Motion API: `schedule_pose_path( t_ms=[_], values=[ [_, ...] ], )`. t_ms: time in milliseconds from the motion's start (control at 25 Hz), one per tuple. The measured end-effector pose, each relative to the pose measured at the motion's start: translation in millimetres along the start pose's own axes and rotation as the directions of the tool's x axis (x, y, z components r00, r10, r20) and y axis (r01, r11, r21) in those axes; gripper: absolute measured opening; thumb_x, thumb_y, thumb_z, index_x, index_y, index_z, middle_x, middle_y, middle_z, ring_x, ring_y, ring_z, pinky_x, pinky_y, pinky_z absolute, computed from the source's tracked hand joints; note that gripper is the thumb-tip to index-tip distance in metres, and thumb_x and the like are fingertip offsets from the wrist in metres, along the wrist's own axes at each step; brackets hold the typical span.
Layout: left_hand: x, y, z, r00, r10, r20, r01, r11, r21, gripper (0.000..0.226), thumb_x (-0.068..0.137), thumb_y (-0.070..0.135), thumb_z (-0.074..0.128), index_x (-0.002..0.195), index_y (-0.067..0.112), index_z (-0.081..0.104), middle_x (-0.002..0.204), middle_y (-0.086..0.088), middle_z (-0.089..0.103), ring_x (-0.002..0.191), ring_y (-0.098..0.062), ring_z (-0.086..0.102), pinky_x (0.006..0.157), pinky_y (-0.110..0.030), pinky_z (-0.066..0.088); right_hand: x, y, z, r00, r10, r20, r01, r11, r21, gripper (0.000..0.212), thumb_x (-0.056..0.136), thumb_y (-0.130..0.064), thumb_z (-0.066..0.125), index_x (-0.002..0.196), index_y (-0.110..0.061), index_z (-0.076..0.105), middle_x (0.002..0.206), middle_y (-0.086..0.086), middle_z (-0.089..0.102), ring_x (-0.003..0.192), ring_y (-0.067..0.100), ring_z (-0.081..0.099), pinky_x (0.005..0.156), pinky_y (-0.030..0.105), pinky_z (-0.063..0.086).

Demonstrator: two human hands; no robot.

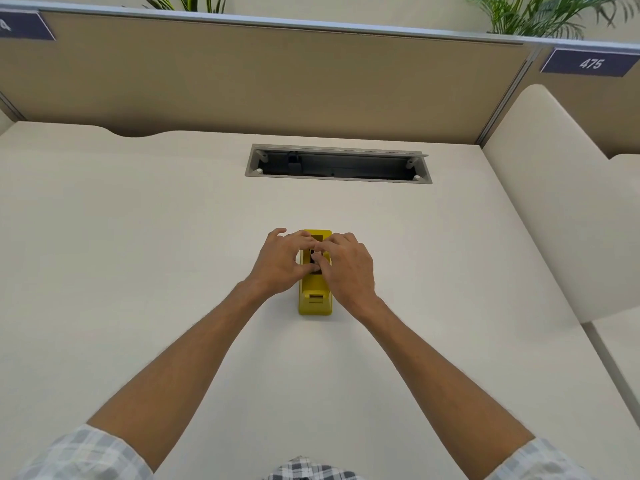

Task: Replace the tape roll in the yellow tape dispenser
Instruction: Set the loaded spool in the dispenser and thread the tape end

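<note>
Both hands, left hand [282, 259] and right hand [346, 268], pinch into the dispenser [315, 301] well, contents hidden between fingertips; base likely heavy, rigid, roll light—grip its sides.

Pretty clearly an office cubicle. You've got a pale cream worktop [138, 237] boxed in by a tan fabric partition [277, 77] with a grey metal rail along the top, plus a rounded cream divider panel [554, 202] on the right side. There's a dark blue number plate [590, 63] reading 475 clipped to the next partition over, and part of another plate [24, 27] at the far left, so it looks like numbered workstations. A recessed cable tray [337, 164] with a metal frame is cut into the worktop near the back. Green potted palms [540, 15] poke up behind the partitions. Typical open-plan setup.
</note>
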State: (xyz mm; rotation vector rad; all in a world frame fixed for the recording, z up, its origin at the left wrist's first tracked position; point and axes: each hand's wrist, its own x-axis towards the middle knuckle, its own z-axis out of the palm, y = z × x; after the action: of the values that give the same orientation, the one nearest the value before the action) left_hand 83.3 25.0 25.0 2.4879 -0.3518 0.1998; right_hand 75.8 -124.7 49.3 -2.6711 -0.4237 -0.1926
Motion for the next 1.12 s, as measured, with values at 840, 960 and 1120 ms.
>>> schedule_pose_path(
  t_ms=[840,960,1120],
  values=[
    [1,-1,-1,1.0,-0.012,0.024,0.012,1.0,0.002,0.037,0.082,0.036,0.072,0.116,0.025,0.067,0.122,0.004,0.067,0.125,-0.012,0.051,0.113,-0.039,0.018,2,3,-5,1.0,0.003,-0.018,-0.003,1.0,0.003,0.022,0.095,-0.027,0.054,0.103,-0.023,0.073,0.101,-0.001,0.069,0.101,0.02,0.054,0.082,0.034,0.04],
    [1,0,-1,1.0,-0.013,0.02,0.013,1.0,0.002,0.036,0.081,0.035,0.073,0.115,0.026,0.068,0.121,0.005,0.067,0.124,-0.011,0.051,0.112,-0.037,0.017,6,5,-5,0.999,-0.035,-0.012,0.035,0.999,-0.029,0.022,0.096,-0.024,0.053,0.101,-0.022,0.074,0.098,0.0,0.07,0.099,0.021,0.055,0.079,0.034,0.039],
    [1,0,-1,1.0,0.001,0.021,-0.002,1.0,0.023,0.036,0.08,0.034,0.074,0.115,0.026,0.068,0.12,0.006,0.068,0.123,-0.012,0.051,0.112,-0.039,0.018,10,6,0,0.997,-0.074,0.002,0.074,0.987,-0.144,0.022,0.097,-0.024,0.05,0.1,-0.019,0.071,0.098,-0.001,0.068,0.097,0.02,0.054,0.076,0.032,0.038]
  ],
)
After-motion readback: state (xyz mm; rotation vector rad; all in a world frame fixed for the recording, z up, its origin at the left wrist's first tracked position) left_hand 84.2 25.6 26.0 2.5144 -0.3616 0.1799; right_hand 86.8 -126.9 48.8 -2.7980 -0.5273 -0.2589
